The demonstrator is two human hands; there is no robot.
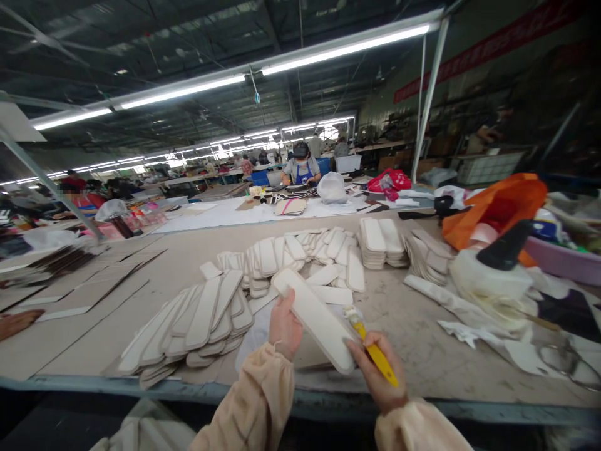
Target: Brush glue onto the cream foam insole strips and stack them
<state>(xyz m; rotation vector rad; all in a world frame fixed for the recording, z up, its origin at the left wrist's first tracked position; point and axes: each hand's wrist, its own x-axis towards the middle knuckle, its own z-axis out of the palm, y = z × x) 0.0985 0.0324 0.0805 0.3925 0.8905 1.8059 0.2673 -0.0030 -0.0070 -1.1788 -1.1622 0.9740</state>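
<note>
A long white panel with rounded ends is tilted in front of me, held above the table. My left hand grips it near its upper left end, fingers mostly behind it. At its lower right end, my right hand pinches the panel's edge and also holds a yellow-handled brush. The brush's bristle end points up and away, coated with something whitish. Many like panels lie in a fanned pile on the left and in a loose heap behind.
Neat panel stacks stand at centre right. A white plastic bottle with a black nozzle, an orange bag and a purple basin crowd the right. Another person's hand rests at far left. A co-worker sits opposite.
</note>
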